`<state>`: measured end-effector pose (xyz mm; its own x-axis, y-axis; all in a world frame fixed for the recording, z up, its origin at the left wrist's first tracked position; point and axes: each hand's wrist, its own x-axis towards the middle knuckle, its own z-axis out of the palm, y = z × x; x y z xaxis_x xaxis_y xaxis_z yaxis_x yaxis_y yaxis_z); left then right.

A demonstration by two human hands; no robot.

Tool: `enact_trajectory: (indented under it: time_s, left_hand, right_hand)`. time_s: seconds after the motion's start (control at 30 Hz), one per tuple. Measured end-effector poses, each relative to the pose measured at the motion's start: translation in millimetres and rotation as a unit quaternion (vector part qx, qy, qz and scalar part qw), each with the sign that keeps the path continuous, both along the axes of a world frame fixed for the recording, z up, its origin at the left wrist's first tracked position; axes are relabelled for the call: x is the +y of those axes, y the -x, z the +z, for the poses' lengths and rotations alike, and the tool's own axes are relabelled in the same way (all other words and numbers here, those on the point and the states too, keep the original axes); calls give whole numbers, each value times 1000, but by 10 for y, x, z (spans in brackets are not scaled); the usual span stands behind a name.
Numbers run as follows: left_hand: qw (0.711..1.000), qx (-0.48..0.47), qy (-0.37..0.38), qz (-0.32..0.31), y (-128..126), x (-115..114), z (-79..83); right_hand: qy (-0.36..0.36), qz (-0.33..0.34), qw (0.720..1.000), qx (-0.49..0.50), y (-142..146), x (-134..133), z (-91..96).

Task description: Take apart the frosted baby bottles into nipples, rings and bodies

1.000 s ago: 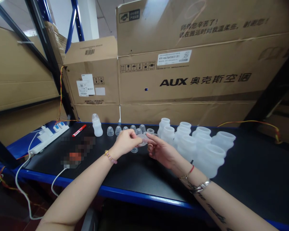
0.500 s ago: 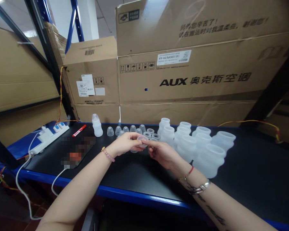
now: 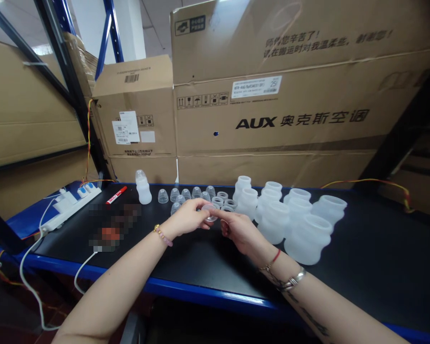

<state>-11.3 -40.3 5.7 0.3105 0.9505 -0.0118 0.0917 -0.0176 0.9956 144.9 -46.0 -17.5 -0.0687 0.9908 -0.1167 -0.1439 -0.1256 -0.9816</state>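
Observation:
My left hand (image 3: 189,215) pinches a clear round bottle ring (image 3: 210,218) over the middle of the table. It holds the ring tilted, and whether a nipple sits inside cannot be made out. My right hand (image 3: 241,229) has its index fingertip pressed against the ring, with the other fingers curled in. Just behind the hands lie several clear rings (image 3: 222,196). Several clear domed caps (image 3: 196,192) stand behind and left of them. To the right are several frosted open-necked bottles (image 3: 274,220). One small baby bottle (image 3: 143,188) with a domed cap stands upright at the left.
A red marker (image 3: 116,195) and a blurred dark device (image 3: 110,234) on a white cable lie at the left. Beyond them is a white power strip (image 3: 71,210). Large cardboard (image 3: 293,143) walls the back of the black table (image 3: 207,272), which has a blue front edge.
The right index finger has straightened across the ring, which has turned slightly in the left hand. The whole view has shifted a little.

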Motion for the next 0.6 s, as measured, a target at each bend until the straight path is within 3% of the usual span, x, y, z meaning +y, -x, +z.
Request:
enact_trajectory:
  time_s: [0.2, 0.43, 0.6]
  left_hand:
    - [992, 86, -69, 59, -60, 17, -125]
    - [999, 4, 34, -43, 17, 65, -64]
    - [990, 114, -79, -27, -11, 41, -92]
  right_hand:
    - [-26, -48, 997, -61, 42, -74, 46]
    - [-21, -57, 995, -80, 44, -65, 29]
    - [-34, -60, 997, -42, 74, -78, 23]
